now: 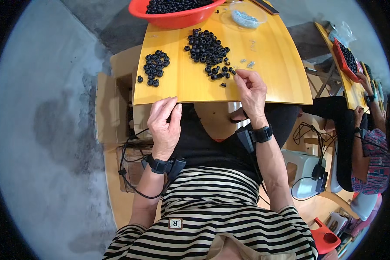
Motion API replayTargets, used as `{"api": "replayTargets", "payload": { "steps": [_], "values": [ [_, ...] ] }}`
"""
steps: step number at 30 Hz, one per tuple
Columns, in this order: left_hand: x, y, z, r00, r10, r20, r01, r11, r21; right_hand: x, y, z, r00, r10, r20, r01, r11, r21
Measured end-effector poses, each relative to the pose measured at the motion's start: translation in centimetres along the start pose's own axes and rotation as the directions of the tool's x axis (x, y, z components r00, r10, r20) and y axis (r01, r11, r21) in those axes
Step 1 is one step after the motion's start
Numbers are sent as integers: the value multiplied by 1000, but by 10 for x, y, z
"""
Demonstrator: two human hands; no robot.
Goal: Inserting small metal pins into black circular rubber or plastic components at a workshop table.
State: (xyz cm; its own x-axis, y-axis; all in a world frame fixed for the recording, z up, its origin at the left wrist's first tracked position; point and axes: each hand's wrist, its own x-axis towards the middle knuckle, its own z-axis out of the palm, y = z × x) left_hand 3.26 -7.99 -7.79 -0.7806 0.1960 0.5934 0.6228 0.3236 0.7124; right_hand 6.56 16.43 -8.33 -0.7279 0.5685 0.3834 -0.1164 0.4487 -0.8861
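My right hand (252, 92) is over the yellow table, thumb and forefinger pinched at a small black part (233, 71) by the edge of the larger pile. That pile of small, round black parts (205, 47) spreads across the middle of the tabletop. To its left lies a smaller group of like black parts (156, 65). At the table's near edge, my left hand (164, 125) is closed, fingers curled and the thumb near the forefinger. Whatever it may hold is hidden or too small to make out. Both wrists wear black bands with cables.
The yellow table (286, 82) carries a red basin (173, 19) of black parts and a clear dish (246, 19) of small silvery pieces. Cardboard boxes (110, 104) stand at left. Another person's hand (365, 82) reaches toward a red tray (345, 60) at right, near a white stool (301, 169).
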Motion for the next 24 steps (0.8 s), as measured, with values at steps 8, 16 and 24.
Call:
{"api": "replayTargets", "payload": {
  "steps": [8, 16, 24],
  "values": [
    [7, 15, 2, 1000, 3, 29, -2, 999, -43, 4, -15, 6, 984, -89, 155, 128, 957, -260],
    [7, 22, 5, 999, 3, 49, 1, 996, -86, 10, -14, 14, 973, -81, 217, 173, 878, -447],
    [6, 25, 10, 998, -1, 71, 9, 993, -114, 12, -13, 15, 983, -36, 178, 110, 899, -425]
  ]
}}
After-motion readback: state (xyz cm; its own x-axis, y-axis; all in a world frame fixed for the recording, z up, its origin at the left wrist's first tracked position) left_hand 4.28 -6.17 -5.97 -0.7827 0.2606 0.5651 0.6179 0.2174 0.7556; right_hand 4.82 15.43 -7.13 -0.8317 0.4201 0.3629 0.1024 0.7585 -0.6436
